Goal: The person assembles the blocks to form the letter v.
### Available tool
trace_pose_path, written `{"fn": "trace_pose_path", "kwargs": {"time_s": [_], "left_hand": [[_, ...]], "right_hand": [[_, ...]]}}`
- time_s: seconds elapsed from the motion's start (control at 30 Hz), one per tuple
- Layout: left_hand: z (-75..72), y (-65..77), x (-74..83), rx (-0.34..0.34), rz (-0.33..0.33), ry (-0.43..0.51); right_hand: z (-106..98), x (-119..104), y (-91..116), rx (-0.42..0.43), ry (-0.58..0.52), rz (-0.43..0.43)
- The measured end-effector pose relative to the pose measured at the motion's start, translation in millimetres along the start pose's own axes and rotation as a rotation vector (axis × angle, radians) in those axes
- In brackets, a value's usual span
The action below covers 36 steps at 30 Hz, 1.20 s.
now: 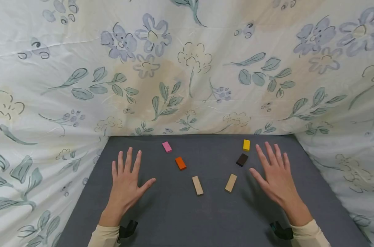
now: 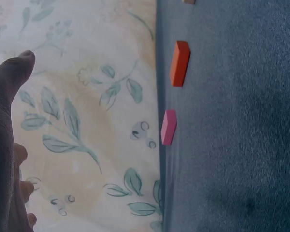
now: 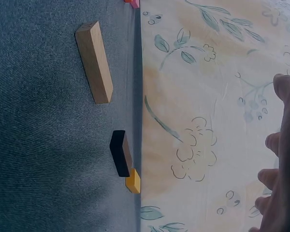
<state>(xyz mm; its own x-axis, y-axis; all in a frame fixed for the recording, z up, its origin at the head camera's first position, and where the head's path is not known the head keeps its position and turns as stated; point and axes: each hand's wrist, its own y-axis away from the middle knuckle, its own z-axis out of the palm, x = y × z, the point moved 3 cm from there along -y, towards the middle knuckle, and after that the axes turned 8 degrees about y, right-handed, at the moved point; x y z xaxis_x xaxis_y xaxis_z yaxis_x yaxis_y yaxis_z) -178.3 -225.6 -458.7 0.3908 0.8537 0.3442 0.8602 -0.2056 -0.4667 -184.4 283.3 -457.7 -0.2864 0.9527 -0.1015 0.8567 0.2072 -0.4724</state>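
My left hand (image 1: pixel 126 185) is held over the left of the dark grey table, fingers spread and straight, holding nothing. Nearest to it are an orange block (image 1: pixel 180 163) and a pink block (image 1: pixel 167 147), both seen in the left wrist view too. On the right, my right hand (image 1: pixel 276 180) also has its fingers spread with nothing in it. Close by lie a dark brown block (image 1: pixel 242 160) and a yellow block (image 1: pixel 246 145). Two longer plain wooden blocks, a left one (image 1: pixel 197 185) and a right one (image 1: pixel 231 183), lie apart between the hands.
A dark grey cloth (image 1: pixel 211 219) covers the table. Behind it and along both sides hangs a pale curtain (image 1: pixel 193 103) printed with flowers and leaves. Each wrist wears a black strap, the left strap (image 1: pixel 128 229) and the right strap (image 1: pixel 281 230).
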Motion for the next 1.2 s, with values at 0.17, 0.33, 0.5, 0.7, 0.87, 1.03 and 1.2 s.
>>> {"fn": "trace_pose_path", "kwargs": {"time_s": [0.17, 0.33, 0.5, 0.7, 0.87, 1.03, 1.2], "left_hand": [[-0.2, 1.3, 2.2, 0.003, 0.012, 0.046], [2.7, 2.5, 1.6, -0.011, -0.005, 0.195], [8.6, 1.3, 3.1, -0.038, -0.046, 0.339], [17.6, -3.3, 11.2, -0.038, -0.044, 0.443], [27.1, -1.6, 19.6, -0.054, -0.044, 0.496], [35.7, -0.1, 26.9, -0.078, -0.058, 0.529], [42.3, -4.5, 34.6, -0.100, -0.057, 0.560]], "right_hand": [[2, -2, 4, 0.010, -0.055, -0.016], [4, -3, 5, 0.031, -0.143, -0.034], [3, -3, 3, 0.031, -0.227, -0.014], [5, -6, 3, -0.029, -0.283, 0.046], [11, -10, 8, -0.089, -0.299, 0.089], [16, -12, 10, -0.138, -0.308, 0.108], [17, -13, 6, -0.153, -0.312, 0.109]]}}
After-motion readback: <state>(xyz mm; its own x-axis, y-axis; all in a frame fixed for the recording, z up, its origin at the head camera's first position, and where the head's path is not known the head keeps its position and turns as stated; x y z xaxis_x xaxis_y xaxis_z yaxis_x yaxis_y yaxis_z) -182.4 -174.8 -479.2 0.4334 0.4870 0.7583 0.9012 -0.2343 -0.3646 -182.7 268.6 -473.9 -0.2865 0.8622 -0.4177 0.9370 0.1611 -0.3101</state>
